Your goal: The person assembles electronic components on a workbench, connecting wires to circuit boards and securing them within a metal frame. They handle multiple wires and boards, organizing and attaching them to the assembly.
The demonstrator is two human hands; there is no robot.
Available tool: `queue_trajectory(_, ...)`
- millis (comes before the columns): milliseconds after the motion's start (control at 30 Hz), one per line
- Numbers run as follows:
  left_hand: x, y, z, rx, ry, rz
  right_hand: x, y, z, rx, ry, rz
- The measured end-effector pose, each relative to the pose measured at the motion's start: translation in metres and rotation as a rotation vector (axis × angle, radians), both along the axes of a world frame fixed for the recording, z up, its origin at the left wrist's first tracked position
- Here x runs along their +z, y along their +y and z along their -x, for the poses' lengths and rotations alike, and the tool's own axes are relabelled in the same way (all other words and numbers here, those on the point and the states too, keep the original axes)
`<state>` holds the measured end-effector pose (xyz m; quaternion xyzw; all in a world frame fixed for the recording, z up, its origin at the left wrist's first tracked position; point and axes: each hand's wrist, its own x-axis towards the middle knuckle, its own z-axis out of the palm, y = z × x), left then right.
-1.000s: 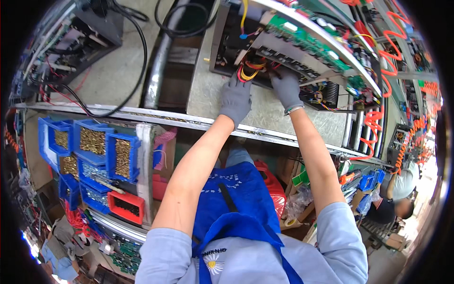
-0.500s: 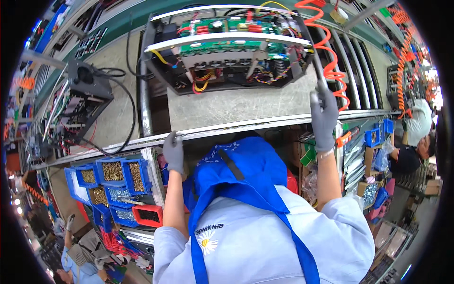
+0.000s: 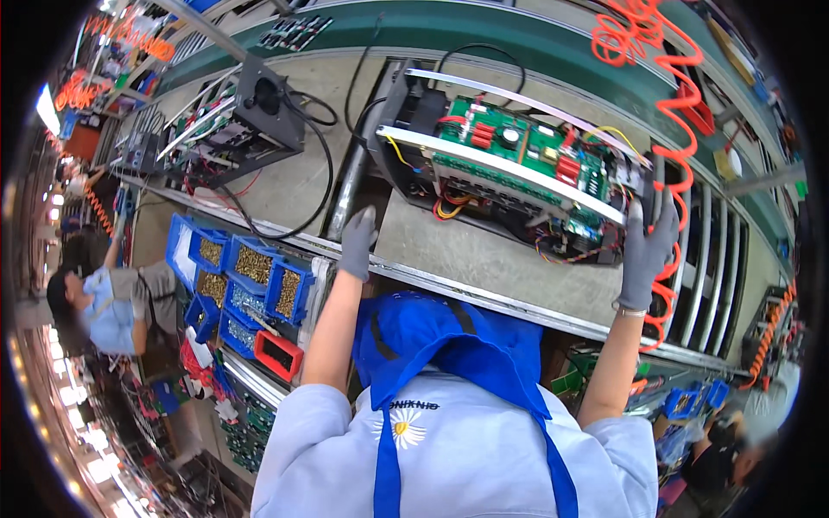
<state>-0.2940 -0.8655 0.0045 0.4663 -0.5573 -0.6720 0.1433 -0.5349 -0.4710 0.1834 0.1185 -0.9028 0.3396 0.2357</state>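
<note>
Metal-topped table [image 3: 462,246] is running across the workshop view, with a green strip [image 3: 466,30] passing behind it at twelve o'clock (dial read from mid-view). Open dark chassis [image 3: 406,186] is sitting on the table between one and two o'clock, lying aslant, its pale rails [image 3: 501,173] bridging a green circuit board [image 3: 518,138]; a yellow-and-red wire loop [image 3: 449,205] is poking out of its near side. Right hand [image 3: 649,246], grey-gloved, is reaching up at three o'clock by the chassis's right end, fingers extended and released; cannot tell if they are touching it. Orange coiled hose [image 3: 678,155] is hanging just beside, toward two o'clock. Left hand [image 3: 358,242], also gloved, is hovering near the table's front edge, just past nine o'clock, fingers loosely curled; cannot tell whether it is grasping anything small. Second chassis [image 3: 276,125] is standing at ten o'clock, trailing a black cable [image 3: 331,177]. Blue bins [image 3: 250,263] of small metal parts are clustering at nine, a red bin [image 3: 278,356] at eight. Co-worker [image 3: 112,302] is standing farther out, toward nine.
</note>
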Motion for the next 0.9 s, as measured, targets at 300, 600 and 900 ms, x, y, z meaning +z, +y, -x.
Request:
queue_trajectory(300, -0.113, -0.156, 0.157, 0.089, 0.196, -0.577, 0.003, -0.015, 0.003, -0.043, -0.264, 0.127)
queue_trajectory(600, -0.121, -0.190, 0.277, 0.208, 0.676, -0.811, -0.011, -0.009, 0.007, -0.198, -0.313, 0.155)
queue_trajectory(900, 0.247, -0.113, 0.332, -0.855, 0.312, 1.158, -0.002, -0.018, 0.005, -0.103, -0.317, 0.199)
